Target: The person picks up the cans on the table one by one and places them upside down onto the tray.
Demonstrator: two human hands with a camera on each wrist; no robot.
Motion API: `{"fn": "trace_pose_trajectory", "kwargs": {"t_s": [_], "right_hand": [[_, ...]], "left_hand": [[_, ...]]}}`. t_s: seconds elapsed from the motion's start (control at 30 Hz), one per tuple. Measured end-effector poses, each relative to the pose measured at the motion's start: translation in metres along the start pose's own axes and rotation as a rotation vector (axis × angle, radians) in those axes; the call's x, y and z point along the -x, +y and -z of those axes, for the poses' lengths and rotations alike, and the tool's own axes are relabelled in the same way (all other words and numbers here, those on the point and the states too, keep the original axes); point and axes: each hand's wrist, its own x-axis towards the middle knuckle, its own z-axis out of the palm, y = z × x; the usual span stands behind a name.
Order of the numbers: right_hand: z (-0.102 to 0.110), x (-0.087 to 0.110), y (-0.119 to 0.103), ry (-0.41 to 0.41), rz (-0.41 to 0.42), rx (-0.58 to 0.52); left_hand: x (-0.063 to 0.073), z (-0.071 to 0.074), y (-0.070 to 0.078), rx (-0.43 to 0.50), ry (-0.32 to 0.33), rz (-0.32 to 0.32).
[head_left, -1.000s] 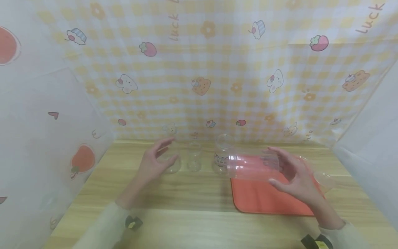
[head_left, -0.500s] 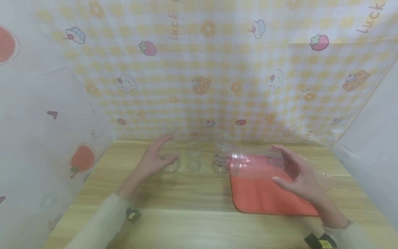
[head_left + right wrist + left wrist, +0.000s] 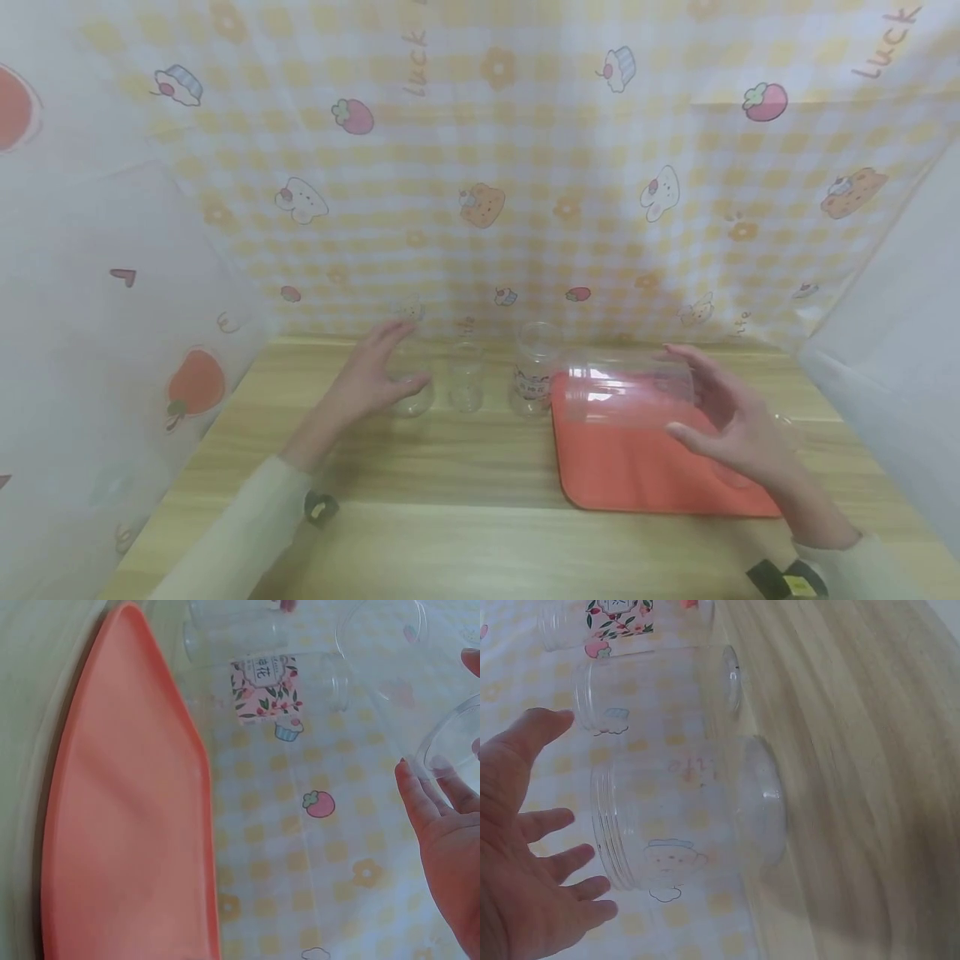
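Observation:
My right hand (image 3: 738,417) holds a clear plastic jar (image 3: 622,390) by one end, lying sideways in the air over the orange tray (image 3: 637,475). In the right wrist view, fingertips (image 3: 420,784) touch the round end of that jar (image 3: 382,675). My left hand (image 3: 363,379) is spread beside a wide clear jar (image 3: 690,810) standing upright; whether its fingers touch the rim I cannot tell. A narrower clear jar (image 3: 467,379) stands to its right, then a taller one with a flowered label (image 3: 532,383).
Behind the tabletop (image 3: 450,542) hangs a yellow checked cloth (image 3: 480,150). White printed sheets close off the left side (image 3: 135,333) and right side. Another clear item (image 3: 789,432) lies right of the tray, mostly hidden by my right hand.
My right hand has moved a little to the right with the sideways jar, away from the labelled jar. The left hand has shifted only slightly, its fingers a bit higher.

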Motion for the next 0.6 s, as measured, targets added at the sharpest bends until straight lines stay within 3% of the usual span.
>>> {"fn": "trace_pose_trajectory", "kwargs": {"t_s": [0.17,0.47,0.6], "right_hand": [[0.004,0.002,-0.004,0.009,-0.032,0.018],[0.012,0.004,-0.012,0.017,-0.073,0.041],[0.016,0.004,-0.014,0.034,-0.082,0.089]], "left_hand": [[-0.003,0.002,-0.002,-0.039,-0.066,0.015],[-0.009,0.003,-0.002,-0.081,-0.126,0.063],[-0.01,0.004,-0.002,-0.096,-0.132,0.051]]}}
